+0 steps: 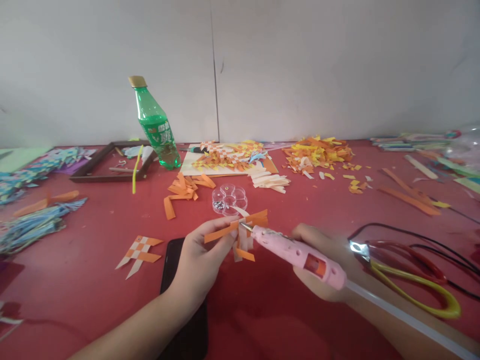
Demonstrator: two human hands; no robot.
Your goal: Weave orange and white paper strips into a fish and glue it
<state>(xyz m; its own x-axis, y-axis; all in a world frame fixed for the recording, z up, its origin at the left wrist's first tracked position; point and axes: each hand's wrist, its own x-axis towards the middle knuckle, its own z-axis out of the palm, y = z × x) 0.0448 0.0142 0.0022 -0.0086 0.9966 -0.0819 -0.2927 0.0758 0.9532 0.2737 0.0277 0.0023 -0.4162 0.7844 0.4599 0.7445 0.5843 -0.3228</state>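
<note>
The left hand [204,252] pinches a small orange-and-white paper weave [243,241] between thumb and fingers, holding it up over the red tabletop [255,305] near the middle of the view. The right hand [318,287] is wrapped around a pink hot glue gun [294,250], whose metal nozzle points left at the weave; whether the tip touches the paper, I cannot tell. A translucent glue stick [397,315] runs out of the gun's rear, across the right forearm.

Just beyond the weave lies a clear flower-shaped bead tray [229,195], small black and white pieces in one compartment. Folded orange paper strips [183,186] lie to its left, with a stack of cream paper strips [270,181] behind it to the right. A black phone [193,325] lies under the left forearm, and left of it is a checkered paper fish [139,251].

At right, beside the right forearm, is a tool with red and yellow handles [416,287]. Farther back, a green soda bottle [156,127] stands slanted beside a dark wooden frame [107,177], and orange and yellow paper scraps [318,152] are heaped near the wall [318,65].
</note>
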